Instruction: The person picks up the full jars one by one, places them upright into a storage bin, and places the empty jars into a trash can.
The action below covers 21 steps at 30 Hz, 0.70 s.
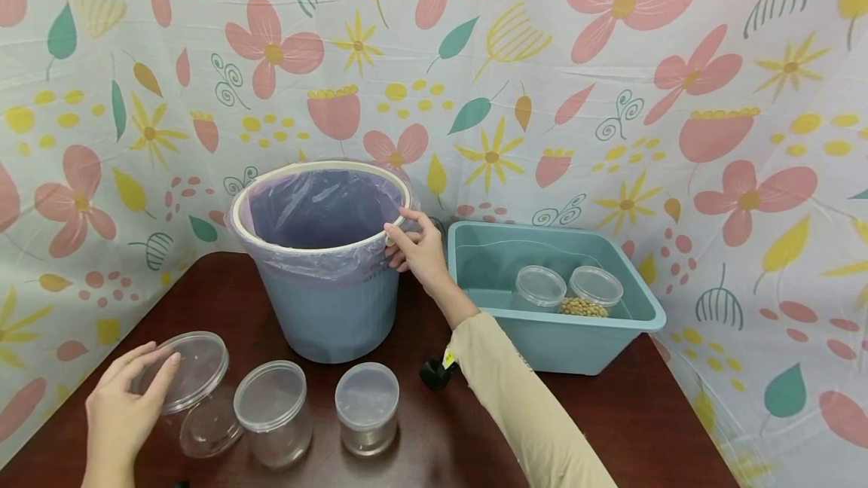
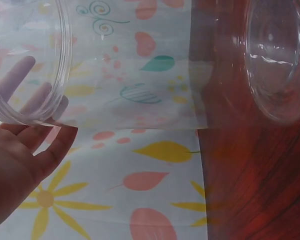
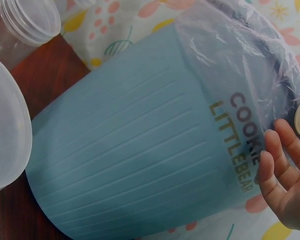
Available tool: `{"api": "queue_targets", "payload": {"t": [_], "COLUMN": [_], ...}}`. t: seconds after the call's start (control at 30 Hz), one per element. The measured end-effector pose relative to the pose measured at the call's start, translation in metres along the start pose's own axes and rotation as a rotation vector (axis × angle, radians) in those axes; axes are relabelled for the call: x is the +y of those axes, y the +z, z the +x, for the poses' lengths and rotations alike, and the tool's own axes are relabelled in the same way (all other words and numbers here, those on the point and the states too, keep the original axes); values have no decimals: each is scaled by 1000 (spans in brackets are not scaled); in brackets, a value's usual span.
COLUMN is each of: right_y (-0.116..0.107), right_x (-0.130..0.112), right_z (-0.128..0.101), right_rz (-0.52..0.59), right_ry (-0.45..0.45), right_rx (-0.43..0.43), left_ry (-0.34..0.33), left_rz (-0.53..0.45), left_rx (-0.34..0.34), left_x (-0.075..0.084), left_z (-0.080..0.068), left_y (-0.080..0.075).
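Observation:
A blue ribbed bin (image 1: 330, 307) with a purple bag liner and a cream ring round its top stands at the back middle of the dark wooden table (image 1: 644, 420). My right hand (image 1: 401, 223) holds the bin's rim on its right side, thumb on the ring and fingers against the bag. In the right wrist view the bin (image 3: 135, 150) fills the frame beside that hand (image 3: 282, 170). My left hand (image 1: 159, 358) rests with spread fingers on the lid of the leftmost clear jar (image 1: 200, 405). The left wrist view shows the palm (image 2: 25, 145) behind that clear lid (image 2: 50, 75).
Two more lidded clear jars (image 1: 273, 413) (image 1: 367, 407) stand in a row at the front. A teal tub (image 1: 563, 341) at the right holds two lidded jars, one with beans (image 1: 585, 307). Flowered sheeting (image 1: 542, 96) closes in the back and sides.

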State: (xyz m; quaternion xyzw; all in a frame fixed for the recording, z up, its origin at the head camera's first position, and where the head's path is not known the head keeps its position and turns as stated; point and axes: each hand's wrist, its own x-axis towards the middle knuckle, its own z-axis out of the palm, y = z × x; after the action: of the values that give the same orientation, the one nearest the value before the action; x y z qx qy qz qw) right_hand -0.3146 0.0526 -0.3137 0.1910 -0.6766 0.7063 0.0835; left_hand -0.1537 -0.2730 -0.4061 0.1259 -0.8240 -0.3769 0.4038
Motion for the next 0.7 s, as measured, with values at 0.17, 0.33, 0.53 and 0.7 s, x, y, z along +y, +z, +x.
{"api": "queue_targets", "payload": {"t": [0.17, 0.33, 0.53, 0.7], "right_y": [0, 0, 0, 1], "right_x": [0, 1, 1, 1], "right_z": [0, 1, 1, 0], "right_rz": [-7, -11, -18, -15], "right_ry": [13, 9, 1, 2], "right_rx": [2, 0, 6, 8], "left_ry": [-176, -147, -61, -14], "left_rz": [29, -1, -5, 8], "left_rx": [-99, -149, -213, -297], "left_x": [-1, -6, -13, -17], "left_z": [-3, -6, -9, -11], "left_y": [-4, -6, -11, -13]}}
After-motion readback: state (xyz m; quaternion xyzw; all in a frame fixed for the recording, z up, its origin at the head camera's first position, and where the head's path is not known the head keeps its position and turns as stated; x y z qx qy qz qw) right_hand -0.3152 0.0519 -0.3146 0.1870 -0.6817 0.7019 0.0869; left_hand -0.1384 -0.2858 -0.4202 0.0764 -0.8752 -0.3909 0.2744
